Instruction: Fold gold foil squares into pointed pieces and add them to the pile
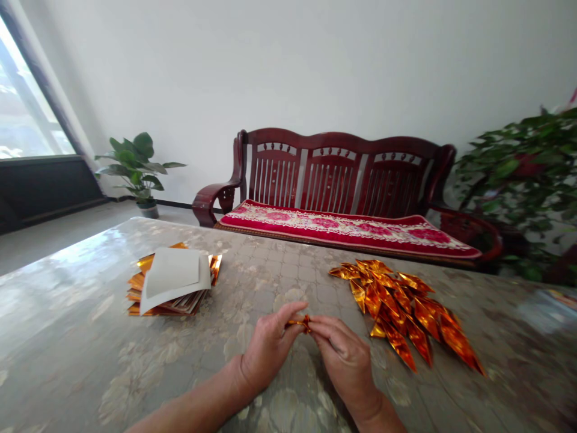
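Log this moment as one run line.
left hand: pinching foil piece | right hand: pinching same piece | nearby: foil stack, folded foil pile

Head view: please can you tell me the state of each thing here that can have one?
Foil piece, small, folded, gold-orange, held between both hands
Left hand, shut, pinching the piece
Right hand, shut, pinching the piece
Folded foils, pointed, lying in a loose heap on the table
Foil stack, flat sheets, partly covered
White paper, lying on top of the stack
Cushion, red, lying flat on the bench
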Demonstrator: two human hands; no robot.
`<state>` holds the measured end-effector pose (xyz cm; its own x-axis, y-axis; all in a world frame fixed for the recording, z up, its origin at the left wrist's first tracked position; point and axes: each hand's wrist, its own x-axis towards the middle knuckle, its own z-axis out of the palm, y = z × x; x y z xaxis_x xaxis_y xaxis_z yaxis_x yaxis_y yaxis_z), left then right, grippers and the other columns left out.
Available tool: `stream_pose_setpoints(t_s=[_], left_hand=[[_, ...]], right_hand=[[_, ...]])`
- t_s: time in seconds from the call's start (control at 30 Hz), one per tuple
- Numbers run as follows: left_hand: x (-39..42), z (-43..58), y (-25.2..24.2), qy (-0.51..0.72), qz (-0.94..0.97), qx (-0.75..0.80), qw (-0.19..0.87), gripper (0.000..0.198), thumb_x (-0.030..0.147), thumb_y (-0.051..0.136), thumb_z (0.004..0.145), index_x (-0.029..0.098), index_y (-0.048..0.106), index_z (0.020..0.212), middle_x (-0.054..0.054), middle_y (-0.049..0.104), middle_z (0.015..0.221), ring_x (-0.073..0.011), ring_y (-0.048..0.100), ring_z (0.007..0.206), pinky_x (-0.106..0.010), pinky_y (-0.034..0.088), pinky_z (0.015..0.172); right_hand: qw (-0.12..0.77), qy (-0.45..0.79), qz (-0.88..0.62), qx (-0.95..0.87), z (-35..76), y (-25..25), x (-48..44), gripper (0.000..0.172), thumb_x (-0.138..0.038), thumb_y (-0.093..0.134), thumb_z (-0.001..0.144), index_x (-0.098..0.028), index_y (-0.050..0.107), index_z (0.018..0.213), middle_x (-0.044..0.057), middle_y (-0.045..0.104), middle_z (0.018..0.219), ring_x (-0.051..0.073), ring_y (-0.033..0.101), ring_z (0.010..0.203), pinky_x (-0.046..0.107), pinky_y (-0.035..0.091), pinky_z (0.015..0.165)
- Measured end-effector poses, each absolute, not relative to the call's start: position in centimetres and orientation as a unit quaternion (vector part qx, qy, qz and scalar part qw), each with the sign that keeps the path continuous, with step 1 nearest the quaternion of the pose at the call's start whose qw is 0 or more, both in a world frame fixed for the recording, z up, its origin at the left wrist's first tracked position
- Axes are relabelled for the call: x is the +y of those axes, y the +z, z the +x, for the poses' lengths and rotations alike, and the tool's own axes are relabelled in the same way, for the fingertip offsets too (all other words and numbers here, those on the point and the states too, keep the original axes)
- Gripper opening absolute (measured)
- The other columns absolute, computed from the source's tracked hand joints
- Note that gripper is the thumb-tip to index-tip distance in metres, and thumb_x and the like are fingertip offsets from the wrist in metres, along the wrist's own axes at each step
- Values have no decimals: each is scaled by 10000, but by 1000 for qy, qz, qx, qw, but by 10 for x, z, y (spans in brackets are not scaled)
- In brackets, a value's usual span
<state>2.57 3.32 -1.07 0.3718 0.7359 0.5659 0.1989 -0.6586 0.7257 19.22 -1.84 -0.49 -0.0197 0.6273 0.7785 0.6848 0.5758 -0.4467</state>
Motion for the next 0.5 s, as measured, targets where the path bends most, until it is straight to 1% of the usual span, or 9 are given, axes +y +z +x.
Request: stream_pose_setpoints(t_s=[0.1, 0.2, 0.3, 0.5], left_hand=[[32, 24, -11, 456, 798, 295, 261, 362, 181, 572, 931, 246, 574, 1287, -11, 769, 990, -143, 735, 851, -220, 584, 785], [30, 23, -12, 450, 812, 288, 236, 363, 181, 553, 944, 241, 569, 1301, -15, 766, 962, -134, 727, 814, -204, 576, 763], [29, 24, -13, 458, 814, 287, 213, 365, 161, 556, 934, 239, 581, 1290, -14, 765, 955, -129, 724, 807, -195, 571, 755], [26, 27, -12, 475, 804, 293, 207, 405, 115, 577, 895, 228, 581, 1284, -2, 766, 916, -118, 722, 770, -183, 573, 732]], right_hand=[[529, -17, -457, -715, 193, -6, -18, 202, -127, 594, 899, -241, 742, 976, 29, 760, 948, 151, 728, 843, 245, 604, 792], [534, -4, -449, -716, 192, -5, -18, 216, -120, 579, 902, -242, 745, 964, 28, 761, 934, 153, 728, 833, 253, 611, 771], [539, 12, -444, -715, 191, -4, -18, 205, -117, 587, 898, -239, 745, 946, 28, 759, 912, 151, 726, 822, 250, 611, 753], [548, 35, -453, -702, 189, -4, -19, 182, -142, 601, 898, -241, 747, 941, 27, 752, 887, 152, 721, 804, 249, 607, 737]])
